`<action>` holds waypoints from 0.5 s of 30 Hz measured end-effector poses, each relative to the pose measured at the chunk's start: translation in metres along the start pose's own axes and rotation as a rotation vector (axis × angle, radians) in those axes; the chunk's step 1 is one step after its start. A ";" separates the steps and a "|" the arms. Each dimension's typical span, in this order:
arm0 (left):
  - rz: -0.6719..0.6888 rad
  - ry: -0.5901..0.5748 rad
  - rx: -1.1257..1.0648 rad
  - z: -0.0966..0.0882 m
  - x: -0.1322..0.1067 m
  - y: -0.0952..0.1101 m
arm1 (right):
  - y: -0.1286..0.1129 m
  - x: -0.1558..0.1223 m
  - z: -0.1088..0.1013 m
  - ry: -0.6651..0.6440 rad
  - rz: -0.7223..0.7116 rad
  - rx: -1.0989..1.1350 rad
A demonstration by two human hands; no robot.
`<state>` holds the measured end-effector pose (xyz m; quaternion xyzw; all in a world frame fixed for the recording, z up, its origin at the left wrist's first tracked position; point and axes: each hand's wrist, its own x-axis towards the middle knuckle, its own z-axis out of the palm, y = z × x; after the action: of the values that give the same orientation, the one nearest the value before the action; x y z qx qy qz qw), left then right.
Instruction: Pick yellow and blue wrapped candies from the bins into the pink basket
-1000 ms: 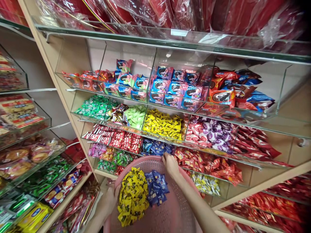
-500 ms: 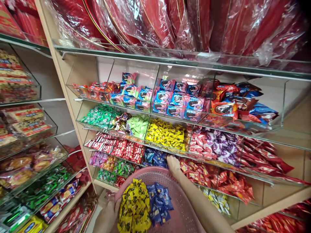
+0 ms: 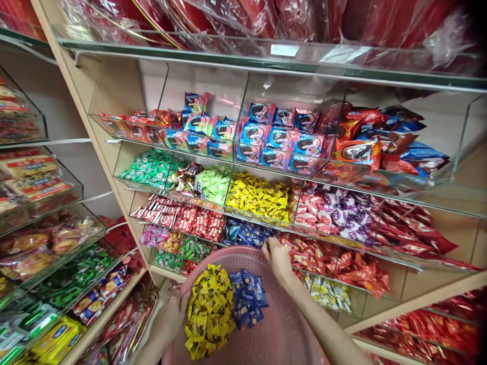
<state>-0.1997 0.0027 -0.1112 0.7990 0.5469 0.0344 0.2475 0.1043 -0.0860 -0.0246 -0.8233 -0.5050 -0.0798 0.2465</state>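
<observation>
My left hand [image 3: 173, 314] grips the left rim of a pink perforated basket [image 3: 281, 324] held below the shelves. Inside the basket lie a heap of yellow candies [image 3: 209, 312] and a smaller heap of blue candies [image 3: 247, 296]. My right hand [image 3: 277, 258] reaches over the basket's far rim to the clear bin of blue candies [image 3: 243, 233]. Its fingers are bunched at the bin's front edge, and what they pinch is hidden. Directly above that bin sits the bin of yellow candies [image 3: 258, 197].
Clear acrylic bins on wooden shelves hold wrapped sweets: cookie packs [image 3: 277, 139] on top, green candies [image 3: 152, 167], red bars [image 3: 182, 218], purple-and-white candies [image 3: 335, 210], red packs [image 3: 342, 263]. More bins of snacks [image 3: 38, 243] stand at the left. Red wrapped items [image 3: 243, 15] fill the top shelf.
My right hand has stayed at the blue candy bin, shifting only slightly. The camera tilted up and back down. The basket and my left hand are where they were.
</observation>
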 end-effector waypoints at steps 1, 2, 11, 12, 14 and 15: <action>0.002 0.004 0.007 0.001 0.000 0.000 | 0.001 -0.006 0.003 0.029 0.008 0.114; 0.003 0.008 0.014 0.001 0.000 -0.001 | 0.002 -0.012 0.007 0.035 0.023 0.231; 0.003 0.002 0.050 -0.004 -0.004 0.005 | 0.015 -0.032 0.064 -0.376 0.484 0.857; 0.000 -0.007 0.055 -0.005 -0.005 0.007 | 0.016 -0.032 0.068 -0.404 0.530 0.856; -0.008 -0.023 0.062 -0.007 -0.006 0.009 | 0.017 -0.034 0.070 -0.432 0.556 0.803; -0.010 -0.027 0.060 -0.008 -0.007 0.010 | 0.018 -0.034 0.068 -0.428 0.525 0.745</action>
<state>-0.1965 -0.0030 -0.0982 0.8038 0.5482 0.0060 0.2309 0.0957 -0.0864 -0.1025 -0.7766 -0.3142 0.3411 0.4263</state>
